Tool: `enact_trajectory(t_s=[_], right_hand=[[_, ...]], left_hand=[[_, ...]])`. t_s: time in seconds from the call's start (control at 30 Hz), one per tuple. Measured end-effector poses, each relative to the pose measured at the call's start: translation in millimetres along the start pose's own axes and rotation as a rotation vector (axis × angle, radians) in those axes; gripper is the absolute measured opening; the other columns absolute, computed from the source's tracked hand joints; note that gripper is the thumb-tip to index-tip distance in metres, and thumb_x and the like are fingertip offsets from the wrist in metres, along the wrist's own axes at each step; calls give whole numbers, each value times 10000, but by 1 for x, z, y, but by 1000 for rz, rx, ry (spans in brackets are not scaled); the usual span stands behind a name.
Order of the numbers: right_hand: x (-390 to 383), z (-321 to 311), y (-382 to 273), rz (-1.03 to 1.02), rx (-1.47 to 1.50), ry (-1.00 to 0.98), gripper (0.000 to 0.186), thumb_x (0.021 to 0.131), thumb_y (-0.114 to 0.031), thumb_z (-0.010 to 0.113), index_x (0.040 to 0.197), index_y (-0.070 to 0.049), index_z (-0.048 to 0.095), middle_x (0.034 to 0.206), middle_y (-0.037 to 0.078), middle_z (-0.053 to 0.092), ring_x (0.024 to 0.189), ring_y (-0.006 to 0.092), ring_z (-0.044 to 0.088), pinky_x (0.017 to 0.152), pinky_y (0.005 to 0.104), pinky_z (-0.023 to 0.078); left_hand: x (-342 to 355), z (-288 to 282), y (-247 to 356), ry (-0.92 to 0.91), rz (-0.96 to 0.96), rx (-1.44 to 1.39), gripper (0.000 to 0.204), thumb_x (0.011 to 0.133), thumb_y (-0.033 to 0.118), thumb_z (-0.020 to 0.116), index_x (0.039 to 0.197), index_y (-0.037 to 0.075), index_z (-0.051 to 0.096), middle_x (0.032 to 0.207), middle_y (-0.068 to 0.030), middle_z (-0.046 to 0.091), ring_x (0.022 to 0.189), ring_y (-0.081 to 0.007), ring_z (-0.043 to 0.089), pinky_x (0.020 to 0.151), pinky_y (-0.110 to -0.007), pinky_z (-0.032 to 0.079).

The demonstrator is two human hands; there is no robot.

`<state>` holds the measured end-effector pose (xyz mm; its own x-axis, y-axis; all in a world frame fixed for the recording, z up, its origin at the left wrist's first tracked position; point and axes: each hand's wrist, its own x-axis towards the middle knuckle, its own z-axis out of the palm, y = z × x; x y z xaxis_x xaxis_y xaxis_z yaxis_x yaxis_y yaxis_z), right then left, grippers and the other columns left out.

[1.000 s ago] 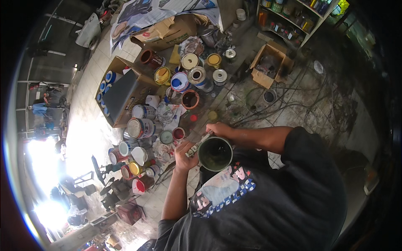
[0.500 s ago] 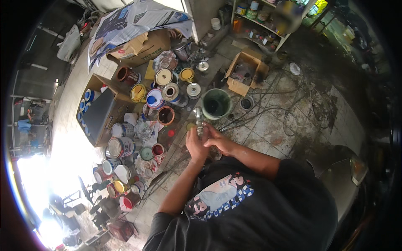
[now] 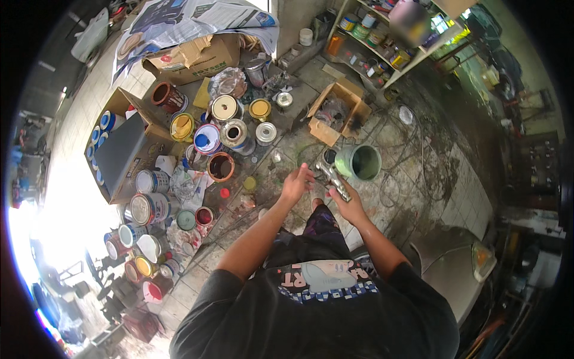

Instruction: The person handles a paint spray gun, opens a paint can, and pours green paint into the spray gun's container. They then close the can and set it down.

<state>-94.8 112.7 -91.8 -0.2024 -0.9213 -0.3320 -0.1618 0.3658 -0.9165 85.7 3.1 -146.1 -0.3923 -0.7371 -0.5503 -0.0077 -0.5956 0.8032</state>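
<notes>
My right hand [image 3: 348,203] grips a silver metal spray gun [image 3: 336,182] near the middle of the view. A green cup [image 3: 345,160] with a dark inside is tilted to the right just beyond the gun, apparently attached to it. My left hand [image 3: 297,181] is raised just left of the gun with its fingers apart and nothing in them. A small dark-filled container [image 3: 329,156] is partly hidden behind the gun and cup. A terracotta-coloured pot [image 3: 212,167] of dark paint lies beyond my left hand on the floor.
Several paint cans [image 3: 226,107] crowd the floor at the left, beside cardboard boxes [image 3: 191,63] and newspaper [image 3: 191,15]. A small open box [image 3: 323,128] and looped hoses [image 3: 388,191] lie ahead. A shelf [image 3: 388,81] stands at the back right, a curved panel [image 3: 442,251] at lower right.
The green cup and gun have swung up and right, away from my body. My hands were together on the gun; my left has come off it while my right keeps hold.
</notes>
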Motion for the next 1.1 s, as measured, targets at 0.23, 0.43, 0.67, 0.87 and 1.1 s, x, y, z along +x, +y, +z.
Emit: enact_trajectory(t_s=[0.23,0.43,0.67,0.87,1.1], right_hand=[[23,-96,-19,-150,-158,-224,560,1030,-190,657,1536,-19,489,1520,150,572,1415,211,508,1172,338,358],[61,-165,-13,-138,-220,-264,453,1024,-294,676,1416,-76,609,919,81,685,831,188,666,772,342,526],[110,-209,-7,-230,-410,-210,551,1034,-234,648,1548,-101,500,1477,160,606,1372,254,555,1127,364,411],[200,-239,17,-332,-367,-11,521,1012,-288,657,1488,-98,562,1385,210,649,1282,374,622,1053,421,474],[285,-254,38,-114,-543,109,457,970,-346,703,1374,-137,670,1253,195,720,1165,417,669,946,462,524]], left_hand=[[56,58,14,-197,-75,-18,508,1051,452,578,719,70,542,627,-8,454,561,-147,436,543,-331,348],[83,121,27,-89,-1,-31,519,1060,482,548,825,26,631,655,-1,449,597,-127,429,572,-316,359],[123,140,33,-67,-43,150,645,1054,594,516,835,18,705,668,-16,539,619,-128,507,601,-310,432],[105,87,-24,168,-95,356,636,1006,624,593,865,19,732,654,-16,591,589,-134,553,577,-319,463],[16,-40,-135,468,-318,197,510,969,543,678,905,49,790,658,-29,644,594,-133,593,584,-326,478]])
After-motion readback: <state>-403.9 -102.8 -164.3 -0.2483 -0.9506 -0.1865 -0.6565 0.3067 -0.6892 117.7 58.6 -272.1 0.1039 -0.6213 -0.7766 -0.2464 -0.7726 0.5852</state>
